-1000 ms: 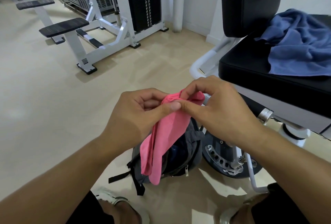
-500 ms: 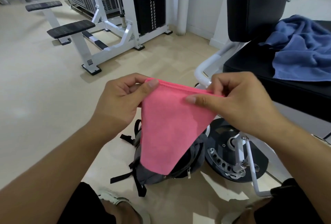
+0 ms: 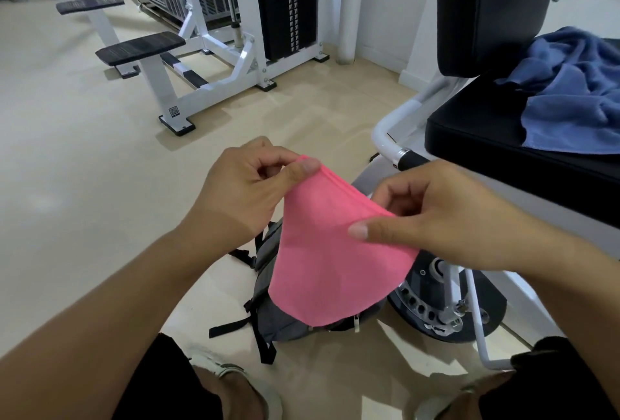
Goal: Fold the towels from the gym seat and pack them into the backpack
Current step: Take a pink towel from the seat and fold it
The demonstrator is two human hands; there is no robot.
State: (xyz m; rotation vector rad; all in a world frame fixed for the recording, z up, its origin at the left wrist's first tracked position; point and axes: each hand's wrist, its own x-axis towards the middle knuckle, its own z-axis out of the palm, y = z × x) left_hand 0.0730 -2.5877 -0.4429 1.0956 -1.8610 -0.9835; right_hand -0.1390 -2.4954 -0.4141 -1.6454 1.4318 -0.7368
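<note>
Left hand (image 3: pixel 241 195) and right hand (image 3: pixel 446 218) pinching a folded pink towel (image 3: pixel 332 262) above a grey backpack (image 3: pixel 285 322), contents hidden, blue towel (image 3: pixel 577 97) on gym seat (image 3: pixel 476 138)

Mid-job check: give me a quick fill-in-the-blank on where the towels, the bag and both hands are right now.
1. Both the left hand and the right hand pinch the top edge of the ____ towel.
2. The blue towel lies crumpled on the black gym ____.
3. The grey backpack sits on the ____, directly under the hanging towel.
4. The towel not yet picked up is the ____ one.

Missing words: pink; seat; floor; blue
</note>
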